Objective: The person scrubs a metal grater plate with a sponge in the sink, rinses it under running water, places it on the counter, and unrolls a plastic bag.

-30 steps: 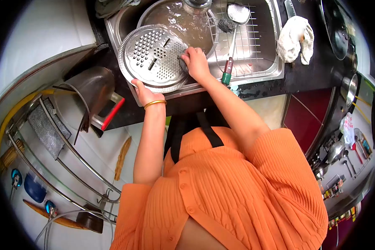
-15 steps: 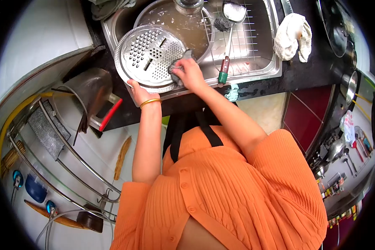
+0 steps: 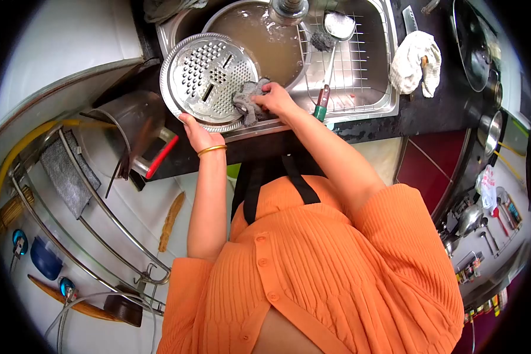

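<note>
My left hand (image 3: 202, 134) grips the near edge of a round metal grater plate (image 3: 209, 76), tilted over the left side of the sink (image 3: 388, 59). My right hand (image 3: 275, 101) is closed on a grey cloth (image 3: 249, 101), which lies against the plate's lower right part. Behind the plate, a large round basin (image 3: 259, 35) holds cloudy water. On a wire rack (image 3: 357, 65) to the right rests a ladle (image 3: 328, 71) with a brown and green handle, a dark scouring pad (image 3: 322, 41) beside its bowl.
A white cloth (image 3: 416, 62) lies on the dark counter (image 3: 419, 115), right of the sink, by a metal blade. At the left stands a pot with a red handle (image 3: 161, 156) near a curved metal rack (image 3: 106, 203). A faucet (image 3: 289, 8) overhangs the basin.
The grey cloth, mostly hidden under my right hand earlier, now shows bunched on the plate's lower right. The plate has shifted slightly left relative to the sink, and my left hand still holds it.
</note>
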The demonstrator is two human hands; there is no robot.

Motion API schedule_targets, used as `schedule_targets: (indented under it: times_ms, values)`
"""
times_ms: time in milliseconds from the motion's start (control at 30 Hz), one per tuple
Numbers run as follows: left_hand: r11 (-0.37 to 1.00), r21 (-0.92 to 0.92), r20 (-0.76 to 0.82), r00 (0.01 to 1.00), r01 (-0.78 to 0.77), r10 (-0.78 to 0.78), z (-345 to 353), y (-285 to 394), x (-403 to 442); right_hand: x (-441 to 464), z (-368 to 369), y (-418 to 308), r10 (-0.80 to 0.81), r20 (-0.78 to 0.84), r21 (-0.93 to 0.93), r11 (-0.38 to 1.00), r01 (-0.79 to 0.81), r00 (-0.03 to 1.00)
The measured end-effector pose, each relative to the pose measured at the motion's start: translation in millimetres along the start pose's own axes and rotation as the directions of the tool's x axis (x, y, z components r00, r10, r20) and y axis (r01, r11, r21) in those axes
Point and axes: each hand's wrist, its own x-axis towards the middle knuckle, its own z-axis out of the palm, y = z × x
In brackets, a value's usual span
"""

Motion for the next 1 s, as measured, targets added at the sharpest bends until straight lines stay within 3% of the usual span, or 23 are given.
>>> schedule_targets:
  times_ms: [33,100,133,167,233,300,367,400,433,467,500,533,600,633,700,767,833,900,1000]
  values:
    - [1.0,-0.003,-0.004,1.0,-0.005,0.005,-1.9,-0.7,1.4,5.9,-1.8,-3.0,-0.004,0.004,-0.003,1.0,0.004,1.0]
    - [1.0,0.011,-0.04,0.999,0.001,-0.001,-5.5,-3.6,3.3,13.2,-5.8,-6.1,0.042,0.114,0.209,0.976,-0.065,0.993]
    - [1.0,0.028,-0.055,0.998,0.002,0.0,-6.6,-4.9,4.0,20.3,-1.0,-7.9,-0.035,0.056,0.086,0.996,0.03,0.998]
    - [1.0,0.03,-0.058,0.998,0.004,-0.003,-8.5,-6.0,3.2,21.7,4.8,-5.8,-0.031,0.058,0.085,0.996,0.026,0.998]
    - [0.999,0.037,-0.043,0.999,-0.015,0.017,-2.7,-5.2,-1.4,14.6,7.7,-16.4,-0.122,-0.225,-0.125,0.988,0.095,0.967]
    - [0.999,0.03,-0.04,0.999,-0.01,0.012,-1.4,-4.9,-3.1,35.5,4.7,-7.4,-0.082,-0.24,-0.042,0.996,0.074,0.967]
    - [1.0,0.014,-0.009,1.0,-0.008,0.009,-5.2,-7.5,-1.2,47.5,-13.5,-1.4,-0.045,-0.036,0.119,0.992,0.049,0.998]
    - [1.0,0.015,-0.011,1.0,-0.009,0.009,-5.9,-8.8,-0.8,25.5,-30.7,-32.4,-0.131,-0.147,-0.039,0.991,0.126,0.98]
    - [1.0,0.002,-0.016,1.0,-0.002,0.002,-6.3,-10.7,-1.6,10.3,-42.4,-51.6,-0.129,-0.144,-0.039,0.991,0.124,0.981]
    - [1.0,-0.013,-0.02,1.0,0.006,-0.006,-6.0,-12.8,-3.4,-1.8,-52.2,-66.0,-0.366,-0.282,-0.167,0.929,0.331,0.887]
    - [1.0,-0.013,-0.021,1.0,0.008,-0.008,-0.3,-13.1,-9.0,-8.4,-60.4,-77.1,-0.584,-0.379,-0.319,0.811,0.491,0.718]
    - [1.0,-0.008,-0.025,1.0,0.014,-0.015,9.1,-11.6,-17.3,-11.9,-67.8,-86.9,-0.581,-0.38,-0.32,0.812,0.487,0.719]
    - [0.998,-0.034,-0.022,0.998,0.054,-0.054,11.2,-15.5,-19.2,-16.4,-78.9,-99.1,-0.764,-0.388,-0.378,0.643,0.667,0.516]
    - [0.998,-0.035,-0.02,0.998,0.055,-0.056,6.0,-20.5,-16.3,-16.3,-82.3,-100.1,-0.763,-0.39,-0.379,0.643,0.666,0.515]
    - [0.99,-0.07,0.016,0.992,0.126,-0.125,-2.0,-28.0,-11.3,-14.4,-88.4,-100.9,-0.946,-0.173,-0.632,0.321,0.706,0.275]
    - [0.989,-0.077,0.04,0.991,0.129,-0.126,-7.3,-35.3,-6.0,-15.4,-87.5,-93.8,-0.96,-0.111,-0.615,0.271,0.741,0.259]
    - [0.988,-0.082,0.06,0.99,0.132,-0.127,1.2,-33.2,-8.8,-26.3,-85.3,-89.8,-0.93,0.004,-0.576,0.298,0.761,0.368]
    - [0.985,-0.038,-0.022,0.985,0.169,-0.17,9.1,-32.7,-12.4,-34.4,-87.0,-91.1,-0.941,0.024,-0.565,0.266,0.781,0.338]
    - [0.978,-0.048,-0.021,0.979,0.201,-0.202,3.1,-38.5,-8.0,-48.6,-85.0,-86.3,-0.911,0.077,-0.428,0.337,0.838,0.406]
